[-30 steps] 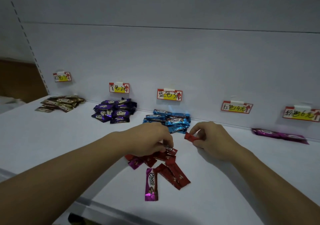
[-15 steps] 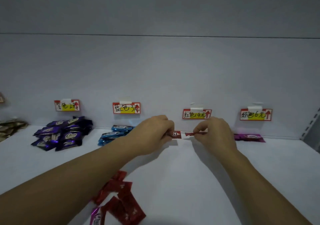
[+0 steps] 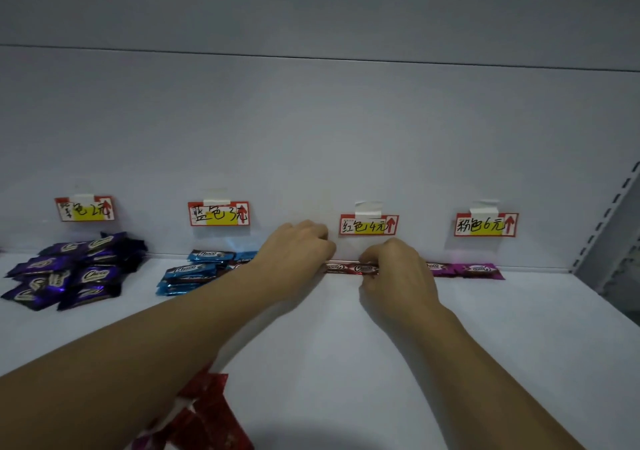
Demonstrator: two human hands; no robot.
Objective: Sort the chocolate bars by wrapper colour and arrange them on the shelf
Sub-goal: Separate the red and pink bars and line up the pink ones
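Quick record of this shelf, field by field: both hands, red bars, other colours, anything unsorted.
Left hand: over the left end of the red bars; grip hidden
Right hand: pinches their right end
Red bars: in line against the back wall, under the red label
Pink bars: right of them
Blue bars, purple bars: piles to the left
Unsorted pile: mostly red wrappers, near edge

"Choco" on blue bars (image 3: pixel 188 271); "红色4元" on tag (image 3: pixel 369 224)
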